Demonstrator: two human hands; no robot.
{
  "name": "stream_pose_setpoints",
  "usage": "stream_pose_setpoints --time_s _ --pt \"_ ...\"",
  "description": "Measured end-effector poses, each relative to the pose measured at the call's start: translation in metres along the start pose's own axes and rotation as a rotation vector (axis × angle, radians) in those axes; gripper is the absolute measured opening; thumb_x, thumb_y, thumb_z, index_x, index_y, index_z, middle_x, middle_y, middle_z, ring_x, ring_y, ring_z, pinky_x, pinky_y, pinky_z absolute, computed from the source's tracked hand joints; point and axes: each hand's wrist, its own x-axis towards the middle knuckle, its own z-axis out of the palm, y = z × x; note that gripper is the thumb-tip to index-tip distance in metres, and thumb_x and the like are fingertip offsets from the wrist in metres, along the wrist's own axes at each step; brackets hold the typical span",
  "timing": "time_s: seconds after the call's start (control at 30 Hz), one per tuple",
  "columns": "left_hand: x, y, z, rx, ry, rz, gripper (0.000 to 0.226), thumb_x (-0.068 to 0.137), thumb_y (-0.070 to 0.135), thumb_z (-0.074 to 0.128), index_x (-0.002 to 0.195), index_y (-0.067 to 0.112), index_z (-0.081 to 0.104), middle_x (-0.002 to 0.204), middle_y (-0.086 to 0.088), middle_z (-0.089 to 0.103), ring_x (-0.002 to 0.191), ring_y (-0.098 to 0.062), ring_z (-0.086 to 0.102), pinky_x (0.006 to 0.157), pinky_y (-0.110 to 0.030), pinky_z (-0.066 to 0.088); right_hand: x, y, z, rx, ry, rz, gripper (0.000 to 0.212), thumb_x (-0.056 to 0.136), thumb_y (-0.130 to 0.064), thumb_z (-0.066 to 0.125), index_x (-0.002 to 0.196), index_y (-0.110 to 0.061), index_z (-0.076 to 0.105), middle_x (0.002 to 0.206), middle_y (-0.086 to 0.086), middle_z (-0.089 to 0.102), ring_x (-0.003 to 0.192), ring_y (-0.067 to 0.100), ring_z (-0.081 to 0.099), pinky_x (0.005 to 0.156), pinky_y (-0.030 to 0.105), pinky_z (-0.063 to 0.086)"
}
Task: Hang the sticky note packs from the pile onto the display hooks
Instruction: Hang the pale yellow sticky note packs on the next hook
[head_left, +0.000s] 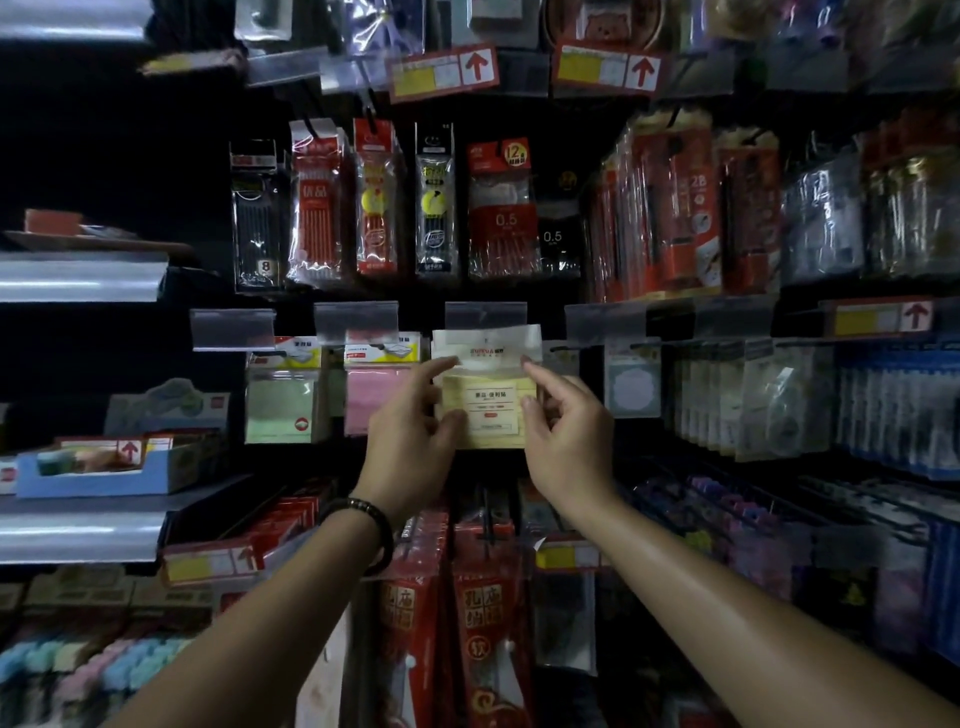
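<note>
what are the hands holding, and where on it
The yellow sticky note pack: left hand pinches its left edge, right hand its right edge.

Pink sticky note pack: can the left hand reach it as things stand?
Probably yes: the pink pack hangs right beside the left hand, nothing between them, though that hand holds the yellow pack.

The yellow sticky note pack (488, 402) is matt paper inside a clear, glossy plastic sleeve. The pink sticky note pack (371, 402) and green sticky note pack (280, 410) beside it wear the same shiny film. The price-tag holders (485, 314) are clear, smooth plastic, and the pencil packs (317, 208) hang in crinkled glossy cellophane. The shelf edge (78, 535) at left looks like smooth, gleaming metal. The blue display tray (104, 480) on that shelf is matt cardboard. The bracelet (376, 519) is made of dark polished beads.
</note>
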Motion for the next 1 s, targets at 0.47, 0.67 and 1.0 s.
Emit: stream_pose_setpoints --time_s 0.47,0.67,1.0 --pt "0.011 0.003 -0.011 0.149 -0.112 0.066 0.071 0.1 0.016 0.068 0.162 0.039 0.039 0.097 0.008 0.065 0.081 -0.01 0.068 0.073 -0.032 0.063 0.01 -0.002 -0.002 -0.119 -0.058 -0.049 0.043 0.102 -0.006 0.063 0.145 -0.012 0.066 0.095 -0.007 0.054 0.083 -0.002 0.056 0.072 0.004 0.04" --pt "0.031 -0.007 -0.009 0.391 -0.281 -0.013 0.077 0.096 0.024 0.069 0.161 0.046 0.034 0.093 0.003 0.067 0.079 -0.008 0.064 0.064 -0.02 0.05 0.021 -0.01 -0.003 -0.294 -0.297 0.109 0.069 0.099 -0.035 0.074 0.161 -0.022 0.045 0.122 -0.004 0.046 0.109 0.008 0.049 0.094 0.015 0.037" --pt "0.019 -0.008 -0.012 0.661 -0.291 -0.036 0.067 0.099 0.028 0.065 0.158 0.043 0.035 0.091 0.003 0.068 0.067 -0.01 0.061 0.056 -0.025 0.051 0.029 -0.02 -0.012 -0.708 -0.597 0.158 0.087 0.099 -0.046 0.065 0.167 -0.046 0.012 0.121 0.004 0.047 0.097 0.028 0.06 0.076 0.04 0.058"
